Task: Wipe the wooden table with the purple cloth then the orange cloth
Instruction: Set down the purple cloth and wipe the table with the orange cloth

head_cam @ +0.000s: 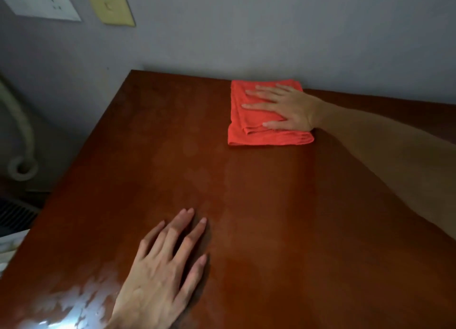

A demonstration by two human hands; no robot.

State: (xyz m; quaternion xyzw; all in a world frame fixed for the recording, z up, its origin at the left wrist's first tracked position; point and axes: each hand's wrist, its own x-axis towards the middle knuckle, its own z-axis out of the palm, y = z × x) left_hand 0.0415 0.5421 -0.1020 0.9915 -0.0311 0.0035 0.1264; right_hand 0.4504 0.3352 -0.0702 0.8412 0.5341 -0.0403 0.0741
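Observation:
A folded orange cloth lies on the reddish-brown wooden table, near its far edge by the wall. My right hand rests flat on top of the cloth, fingers spread and pointing left, pressing it down. My left hand lies flat on the bare wood at the near left, fingers apart, holding nothing. No purple cloth is in view.
A grey wall runs right behind the table. A white outlet plate and a beige switch plate hang at upper left. A pale hose curls down beside the table's left edge. Glare shines at the near-left corner.

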